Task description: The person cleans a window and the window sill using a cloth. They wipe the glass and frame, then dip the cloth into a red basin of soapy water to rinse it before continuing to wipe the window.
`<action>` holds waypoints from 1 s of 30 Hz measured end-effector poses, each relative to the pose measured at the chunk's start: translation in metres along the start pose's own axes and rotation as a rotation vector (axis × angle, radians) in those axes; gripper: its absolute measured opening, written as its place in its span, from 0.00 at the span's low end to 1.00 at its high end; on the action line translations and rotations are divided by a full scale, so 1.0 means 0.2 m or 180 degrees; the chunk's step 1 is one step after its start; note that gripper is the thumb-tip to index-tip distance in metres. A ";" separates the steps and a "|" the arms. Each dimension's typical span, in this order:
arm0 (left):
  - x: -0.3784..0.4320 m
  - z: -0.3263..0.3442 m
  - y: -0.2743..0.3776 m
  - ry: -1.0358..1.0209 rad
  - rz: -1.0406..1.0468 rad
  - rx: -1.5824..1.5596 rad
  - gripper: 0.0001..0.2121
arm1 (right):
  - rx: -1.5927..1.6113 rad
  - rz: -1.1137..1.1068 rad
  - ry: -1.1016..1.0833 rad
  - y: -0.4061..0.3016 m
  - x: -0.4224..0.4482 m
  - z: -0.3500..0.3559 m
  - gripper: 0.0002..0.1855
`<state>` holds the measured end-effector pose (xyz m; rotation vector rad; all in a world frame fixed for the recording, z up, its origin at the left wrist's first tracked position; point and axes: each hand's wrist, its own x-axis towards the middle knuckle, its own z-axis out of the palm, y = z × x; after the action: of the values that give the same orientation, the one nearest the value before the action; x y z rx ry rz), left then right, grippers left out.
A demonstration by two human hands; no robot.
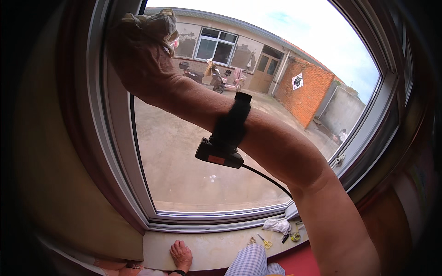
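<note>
My right arm reaches up and across a large window. At the upper left, my right hand (145, 57) holds a crumpled greyish-beige cloth (160, 26) by the edge of the window pane (172, 165). Part of the fingers is hidden by the cloth and shadow. A black strap (233, 120) with a small black device (219, 154) and a cable circles my right forearm. Low in the picture, my left hand (181, 255) rests palm down on the pale windowsill (210, 245), with a dark band at the wrist. No object shows in it.
Yellow-handled scissors (265, 241), a white cloth (277, 226), a tape measure (295, 236) and a black item (285, 238) lie on the sill at right. A checked-cloth knee (248, 260) is beside them. The window frame (114, 155) bears a handle (339, 160). Scooters (217, 79) stand outside.
</note>
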<state>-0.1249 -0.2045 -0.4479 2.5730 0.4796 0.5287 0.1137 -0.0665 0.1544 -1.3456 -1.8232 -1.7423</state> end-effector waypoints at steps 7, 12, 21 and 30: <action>-0.02 0.04 -0.14 0.0124 -0.0124 0.0186 0.18 | -0.0521 -0.0244 -0.0554 -0.53 -0.42 0.03 0.19; 0.00 0.05 -0.11 -0.0048 -0.0103 0.0139 0.19 | 0.0294 -0.0041 -0.1083 -0.82 -0.83 0.09 0.24; 0.01 0.06 -0.13 -0.0111 -0.0153 0.0065 0.20 | 0.0520 0.0097 -0.1419 -1.15 -1.19 0.14 0.24; 0.01 0.07 -0.12 -0.0192 -0.0158 0.0142 0.21 | 0.0572 0.0126 -0.1850 -1.41 -1.51 0.22 0.27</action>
<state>-0.1220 -0.1890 -0.4702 2.6038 0.5385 0.4266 0.0751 -0.1065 -0.2573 -1.9299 -2.1488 -1.2000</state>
